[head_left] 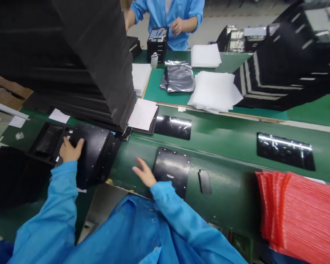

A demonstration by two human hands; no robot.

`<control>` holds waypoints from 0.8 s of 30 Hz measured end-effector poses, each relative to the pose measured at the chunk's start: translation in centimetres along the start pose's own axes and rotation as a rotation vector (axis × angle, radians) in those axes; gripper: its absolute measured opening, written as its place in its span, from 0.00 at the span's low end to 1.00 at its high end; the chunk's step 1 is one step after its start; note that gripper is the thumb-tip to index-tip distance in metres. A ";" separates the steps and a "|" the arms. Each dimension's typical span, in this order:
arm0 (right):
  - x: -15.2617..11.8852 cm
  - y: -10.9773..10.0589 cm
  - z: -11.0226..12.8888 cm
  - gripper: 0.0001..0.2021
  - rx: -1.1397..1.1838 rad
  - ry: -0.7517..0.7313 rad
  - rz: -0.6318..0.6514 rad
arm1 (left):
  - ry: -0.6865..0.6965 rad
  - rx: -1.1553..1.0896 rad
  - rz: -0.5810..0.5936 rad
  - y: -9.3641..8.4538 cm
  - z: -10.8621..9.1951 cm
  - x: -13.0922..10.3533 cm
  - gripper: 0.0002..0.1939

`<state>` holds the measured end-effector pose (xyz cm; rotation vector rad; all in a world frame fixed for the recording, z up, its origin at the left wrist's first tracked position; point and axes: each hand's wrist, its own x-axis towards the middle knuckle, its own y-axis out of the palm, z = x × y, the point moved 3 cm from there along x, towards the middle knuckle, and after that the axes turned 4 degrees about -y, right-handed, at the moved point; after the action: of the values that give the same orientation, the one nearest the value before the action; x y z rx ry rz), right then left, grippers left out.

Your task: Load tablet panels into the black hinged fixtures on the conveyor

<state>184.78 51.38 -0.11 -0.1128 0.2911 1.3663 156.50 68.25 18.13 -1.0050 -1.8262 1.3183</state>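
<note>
My left hand (70, 149) lies at the left edge of a stack of black panels (92, 154) with small metal studs along their edges. Its thumb and fingers are spread, touching the top panel. Over the green bench my right hand (145, 172) is held with fingers stretched apart and nothing in them. Just right of it lies a single studded black panel (172, 167), partly covered by my sleeve. Farther right on the bench is a small dark flat piece (205, 182). Left of the stack sits an open black tray (48, 141).
A tall pile of black foam trays (99, 62) rises at left. Glossy black panels (172, 127) lie on the strip beyond. Red bubble bags (308, 212) are at right. White sheets (213, 90) and another black stack (286, 69) stand across the bench, near a co-worker (178, 18).
</note>
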 end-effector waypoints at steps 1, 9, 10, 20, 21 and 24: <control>1.3 4.1 0.9 0.35 0.091 0.033 0.145 | -0.075 0.004 0.034 0.3 0.9 1.2 0.42; -0.4 3.1 -2.0 0.31 0.058 0.119 -0.233 | 0.146 -0.593 0.547 7.6 1.6 -12.3 0.31; -1.6 -0.4 -3.0 0.32 -0.020 0.131 -0.316 | 0.132 -0.646 0.618 9.7 0.4 -14.8 0.28; -5.9 -18.1 -6.5 0.40 -0.334 0.188 -0.567 | 0.267 -0.517 0.836 19.0 -8.7 -25.7 0.19; -6.2 -19.1 -6.7 0.41 -0.415 0.195 -0.609 | 0.407 -0.446 0.824 18.4 -9.2 -26.9 0.21; -6.9 -21.8 -7.4 0.40 -0.749 0.229 -0.685 | 0.741 -0.071 0.838 17.8 -10.5 -31.6 0.30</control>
<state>203.81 38.60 -7.30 -0.9124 -0.0891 0.7148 184.38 48.91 1.49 -2.0885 -0.8958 1.0550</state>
